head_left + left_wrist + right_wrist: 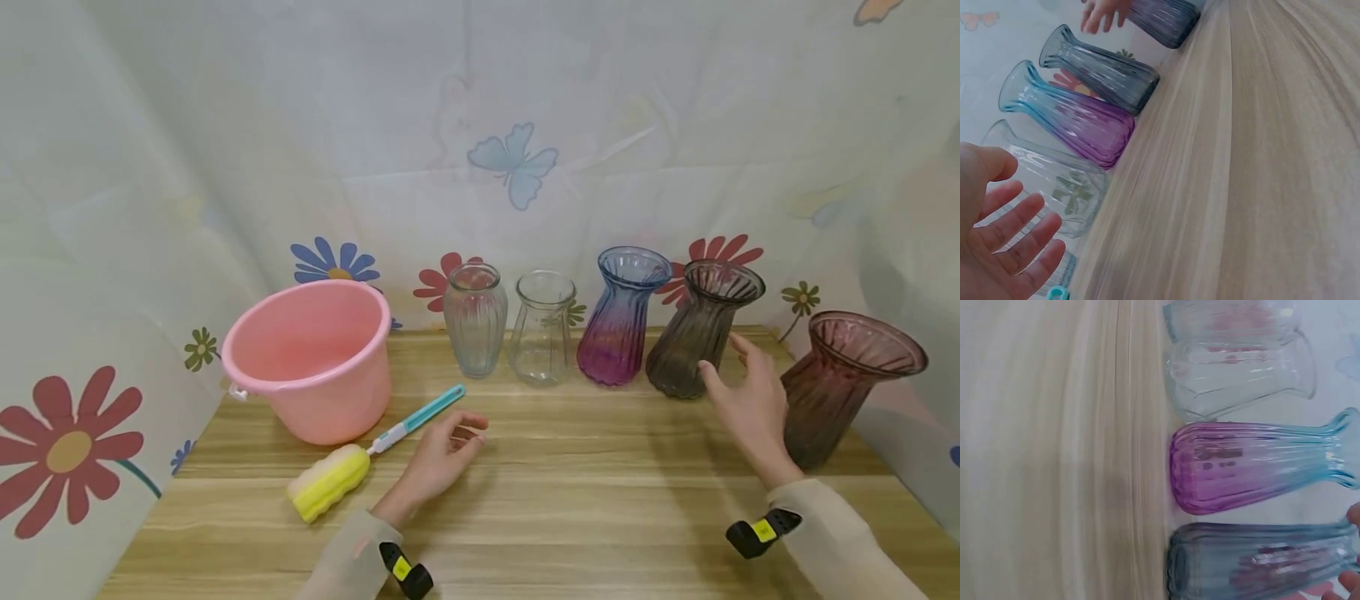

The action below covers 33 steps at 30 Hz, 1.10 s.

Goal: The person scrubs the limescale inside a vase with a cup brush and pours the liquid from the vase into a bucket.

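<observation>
My right hand point(750, 412) reaches toward the smoky grey fluted vase point(686, 342), thumb and fingers spread and nothing held. Just right of that hand stands a dark reddish vase point(828, 400) with a flared rim. My left hand point(441, 458) hovers low over the table, fingers loosely bent and empty. Beside it lies a sponge bottle brush point(330, 482) with a teal and white handle. In the left wrist view, that hand's palm point(997, 244) shows bare in front of the clear vases. Only fingertips of the right hand point(1352, 584) enter the right wrist view, by the grey vase's neck.
A blue-to-purple vase point(617, 333), a clear wide-based vase point(542, 346) and a clear ribbed vase point(476, 325) stand in a row along the back. At the left sits a pink bucket point(333, 404). Behind the wooden table point(570, 517) hangs a flower-printed curtain point(360, 125).
</observation>
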Tool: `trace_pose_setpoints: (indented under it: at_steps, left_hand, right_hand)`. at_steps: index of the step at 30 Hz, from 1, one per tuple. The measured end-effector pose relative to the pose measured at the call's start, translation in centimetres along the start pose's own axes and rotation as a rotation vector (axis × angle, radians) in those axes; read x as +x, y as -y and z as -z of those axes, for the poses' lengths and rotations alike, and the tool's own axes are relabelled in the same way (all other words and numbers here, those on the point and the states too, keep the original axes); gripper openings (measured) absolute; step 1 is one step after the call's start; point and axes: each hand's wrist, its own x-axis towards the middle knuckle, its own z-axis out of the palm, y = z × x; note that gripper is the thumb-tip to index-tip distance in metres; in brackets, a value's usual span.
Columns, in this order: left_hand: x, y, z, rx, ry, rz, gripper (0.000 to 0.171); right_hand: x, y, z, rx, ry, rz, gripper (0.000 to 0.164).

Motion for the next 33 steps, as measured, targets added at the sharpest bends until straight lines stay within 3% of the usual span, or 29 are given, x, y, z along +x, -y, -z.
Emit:
trace_pose_setpoints:
  at_steps: [8, 12, 13, 16, 19, 21, 23, 26, 30, 33]
  left_hand:
    - [-1.1, -2.9, 0.4, -0.003, 0.017, -0.007, 0.023]
    - [-0.8, -1.1, 0.0, 0.002, 0.008, -0.007, 0.022]
    - [-0.6, -0.6, -0.1, 0.000, 0.006, -0.007, 0.022]
    - [-0.2, 0.5, -0.5, -0.010, 0.006, -0.005, 0.022]
    - [0.0, 0.3, -0.8, -0.019, 0.017, -0.007, 0.022]
    - [0.2, 0.0, -1.1, -0.021, 0.029, -0.006, 0.023]
    - [0.2, -0.7, -1.2, -0.020, 0.041, -0.009, 0.024]
    - [0.3, -2.1, -1.5, -0.019, 0.059, -0.011, 0.025]
    - [0.4, -3.3, -1.6, -0.035, 0.063, -0.017, 0.025]
    - [0.5, -3.6, -1.9, -0.049, 0.066, -0.012, 0.024]
  right_hand:
    - [-2.9, -1.6, 3.4, -0.008, -0.318, 0.054, 0.042]
    - [-3.2, -3.1, 4.8, 0.014, -0.409, -0.028, 0.047]
    - [-3.0, -4.2, 4.9, 0.032, -0.411, -0.058, 0.050]
    - [-1.3, -10.1, 4.4, 0.036, -0.376, -0.148, 0.065]
    - [1.0, -16.5, 3.8, 0.083, -0.248, -0.168, 0.078]
    - [1.9, -18.2, 3.9, 0.110, -0.138, -0.156, 0.083]
    - [2.2, -18.1, 4.3, 0.131, -0.056, -0.119, 0.085]
    - [1.7, -15.4, 5.2, 0.154, 0.012, -0.061, 0.081]
    - [0.9, -11.2, 6.2, 0.202, 0.027, -0.030, 0.078]
    - [0.7, -9.5, 6.3, 0.203, 0.022, -0.046, 0.083]
